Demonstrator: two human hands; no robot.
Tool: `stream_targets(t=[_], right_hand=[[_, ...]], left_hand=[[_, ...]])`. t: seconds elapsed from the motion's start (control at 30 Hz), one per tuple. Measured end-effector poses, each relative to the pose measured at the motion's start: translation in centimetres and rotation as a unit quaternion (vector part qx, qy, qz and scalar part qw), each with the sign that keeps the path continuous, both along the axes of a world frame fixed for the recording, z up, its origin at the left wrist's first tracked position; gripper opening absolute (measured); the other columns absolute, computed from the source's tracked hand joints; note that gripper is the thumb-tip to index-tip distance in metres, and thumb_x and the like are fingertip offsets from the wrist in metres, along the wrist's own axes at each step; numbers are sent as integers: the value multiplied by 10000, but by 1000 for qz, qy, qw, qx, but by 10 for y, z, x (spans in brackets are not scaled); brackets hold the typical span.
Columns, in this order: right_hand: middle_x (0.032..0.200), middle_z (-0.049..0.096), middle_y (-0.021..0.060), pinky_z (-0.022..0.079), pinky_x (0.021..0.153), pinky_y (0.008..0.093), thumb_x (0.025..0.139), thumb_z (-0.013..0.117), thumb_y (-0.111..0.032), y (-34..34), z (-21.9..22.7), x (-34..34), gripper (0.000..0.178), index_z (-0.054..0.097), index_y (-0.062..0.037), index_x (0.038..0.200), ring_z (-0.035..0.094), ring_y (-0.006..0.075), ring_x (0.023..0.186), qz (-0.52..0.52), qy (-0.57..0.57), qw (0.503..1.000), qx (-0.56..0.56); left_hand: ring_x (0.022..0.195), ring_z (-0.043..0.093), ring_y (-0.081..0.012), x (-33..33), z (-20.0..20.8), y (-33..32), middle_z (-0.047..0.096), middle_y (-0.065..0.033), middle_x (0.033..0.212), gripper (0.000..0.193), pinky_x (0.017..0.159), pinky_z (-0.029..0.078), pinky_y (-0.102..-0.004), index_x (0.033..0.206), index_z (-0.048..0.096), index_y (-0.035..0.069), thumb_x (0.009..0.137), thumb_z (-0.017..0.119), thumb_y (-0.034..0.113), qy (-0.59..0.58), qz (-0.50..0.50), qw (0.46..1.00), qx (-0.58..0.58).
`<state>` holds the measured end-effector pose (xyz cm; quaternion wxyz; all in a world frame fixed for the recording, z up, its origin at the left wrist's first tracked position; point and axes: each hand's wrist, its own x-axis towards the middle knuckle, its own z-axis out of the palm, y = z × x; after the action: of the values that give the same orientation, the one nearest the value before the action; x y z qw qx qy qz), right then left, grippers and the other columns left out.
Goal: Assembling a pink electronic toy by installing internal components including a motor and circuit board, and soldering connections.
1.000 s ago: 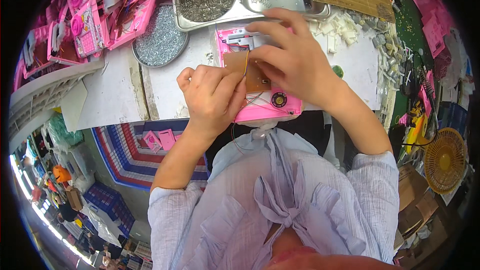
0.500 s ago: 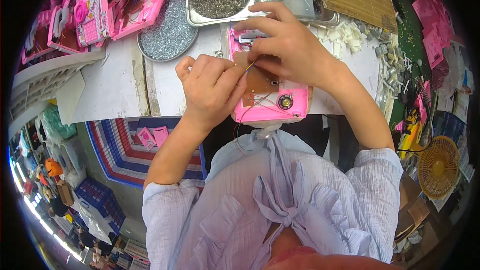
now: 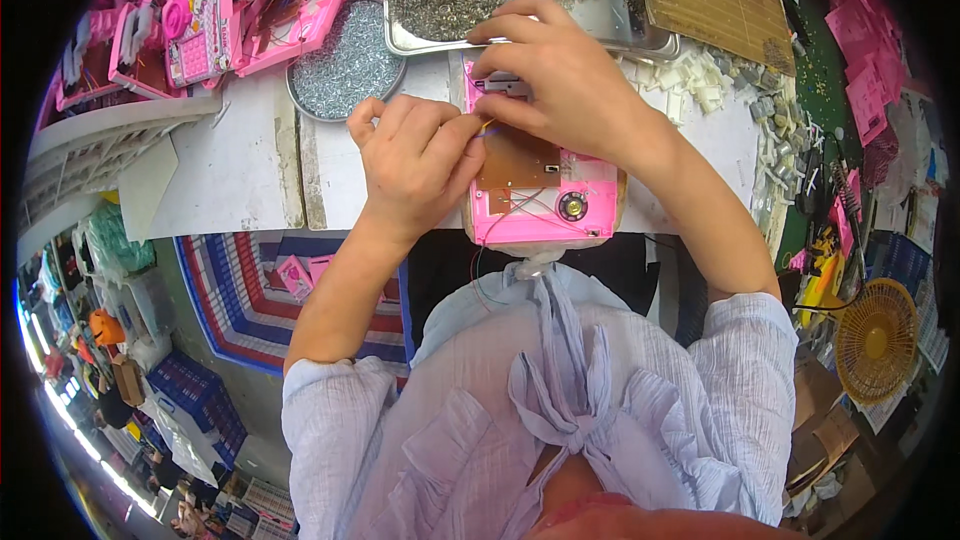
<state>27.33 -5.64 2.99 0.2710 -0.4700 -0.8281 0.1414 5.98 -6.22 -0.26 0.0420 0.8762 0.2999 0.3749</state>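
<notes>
A pink plastic toy housing (image 3: 545,227) lies in front of me at the table's front edge. Inside it are a brown circuit board (image 3: 518,162), a round black speaker (image 3: 573,206) and thin loose wires. My left hand (image 3: 415,162) is closed over the housing's left side, its thumb and forefinger pinched at a thin yellow and blue wire (image 3: 487,126). From the right, my right hand (image 3: 565,75) reaches over the upper part of the board. Its thumb and forefinger pinch the same wire, while the other fingers stay raised. The wire's ends are hidden by my fingers.
A round dish of small silver screws (image 3: 345,65) stands at the left, beside stacked pink housings (image 3: 195,40). Behind are a metal tray (image 3: 590,0) with springs and a brown board (image 3: 715,0). White plastic pieces (image 3: 695,80) lie at the right.
My right hand has shifted slightly left and up, its thumb and forefinger closer to my left fingertips. Less of the wire shows between them. My left hand has moved slightly up.
</notes>
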Motion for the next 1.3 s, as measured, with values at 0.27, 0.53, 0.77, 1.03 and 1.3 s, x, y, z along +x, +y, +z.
stream_targets(t=[0.27,0.53,0.77,1.03,1.3], right_hand=[[1216,688,89,484,1032,431,768,745,-74,4,-3,3,121,710,-52,882,534,338,1258,39,41,998,7],[1255,687,41,503,1032,450,676,803,-54,-15,-2,1,238,743,-80,904,530,355,1300,50,2,997,56],[1287,677,16,517,986,455,669,811,-117,-45,-3,21,178,784,-132,844,543,342,1268,-10,23,993,115],[1313,678,49,419,1051,474,698,842,-110,-86,-7,46,176,802,-149,865,470,359,1305,-142,115,982,51],[1303,682,91,432,1051,434,725,837,-73,-88,-18,51,200,799,-129,914,493,308,1307,-148,269,952,14]], left_hand=[[770,576,-167,0,-4,2,613,37,825,224,844,315,-388,886,676,167,696,784,116,-20,8,1000,-22],[755,570,-183,4,-4,2,610,18,799,191,816,320,-385,860,673,154,707,782,119,-40,4,998,-38],[748,576,-195,1,-1,-2,610,0,779,134,795,353,-367,819,669,117,748,777,83,-20,25,989,-145],[827,637,-275,27,29,-30,635,-148,973,364,835,497,-392,1132,645,21,788,759,-16,-93,24,987,-128],[776,710,-232,72,33,-20,700,-139,988,259,646,566,-331,1139,670,-5,883,661,-46,-78,-132,916,-372]])
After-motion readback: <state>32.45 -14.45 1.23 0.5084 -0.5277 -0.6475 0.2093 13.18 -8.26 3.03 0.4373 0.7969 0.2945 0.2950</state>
